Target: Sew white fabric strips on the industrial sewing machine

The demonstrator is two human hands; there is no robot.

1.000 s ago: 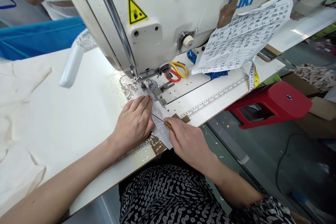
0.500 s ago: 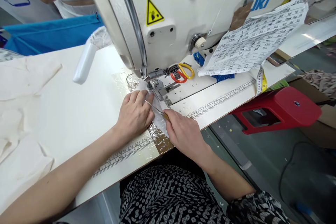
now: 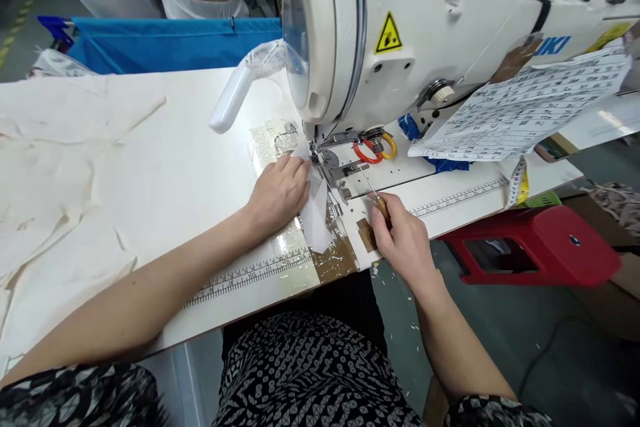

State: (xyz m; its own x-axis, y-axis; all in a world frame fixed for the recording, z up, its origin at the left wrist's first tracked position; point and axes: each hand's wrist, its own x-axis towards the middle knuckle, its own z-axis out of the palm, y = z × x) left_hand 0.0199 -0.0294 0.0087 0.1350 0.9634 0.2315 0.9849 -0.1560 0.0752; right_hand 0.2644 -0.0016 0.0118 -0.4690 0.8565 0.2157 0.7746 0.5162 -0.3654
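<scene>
Head view: right hand [image 3: 404,235] is gripping a wooden-handled awl [image 3: 382,205]. Flat left hand [image 3: 280,192] is pressing likely-limp white cloth [image 3: 317,220], best pinned beneath.

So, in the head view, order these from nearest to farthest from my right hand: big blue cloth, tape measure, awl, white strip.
1. Awl: held in your right hand.
2. White strip: to its left, by your left hand.
3. Tape measure: right, at the table's edge.
4. Big blue cloth: far left, beyond the table.

Tally shows two hands [image 3: 280,192], one awl [image 3: 383,208], one white strip [image 3: 316,213], one warning triangle [image 3: 389,36]; three o'clock: one red stool [image 3: 565,240].
</scene>
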